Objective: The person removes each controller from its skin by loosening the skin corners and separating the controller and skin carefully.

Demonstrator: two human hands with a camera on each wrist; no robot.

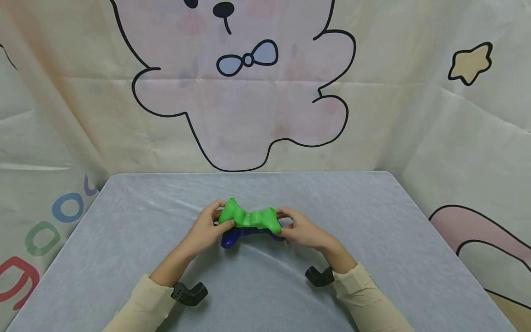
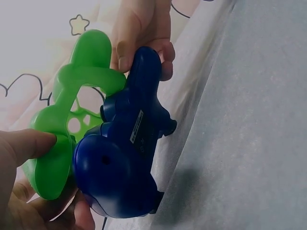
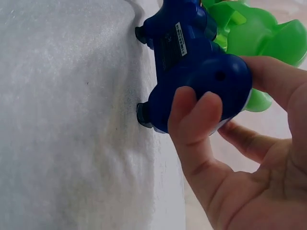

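Observation:
A bright green controller cover [image 1: 250, 218], soft-looking and with cut-out openings, is held up over the table. Just under it is a dark blue game controller [image 1: 231, 238], its label side facing the wrist cameras. My left hand [image 1: 206, 230] pinches one end of the cover, thumb on the green handle part; its other fingers reach close to the controller's near handle. On the other side, my right hand [image 1: 306, 229] grips the controller's right handle [image 3: 211, 81] between thumb and fingers. The cover stands partly apart from the controller in the left wrist view, with part of its far end hidden.
A grey cloth covers the table [image 1: 398, 276]. Behind it hangs a pale curtain [image 1: 386, 115] with cartoon drawings. A black curved wrist mount [image 1: 189, 294] sits at the left cuff, and another black mount [image 1: 319, 276] at the right cuff.

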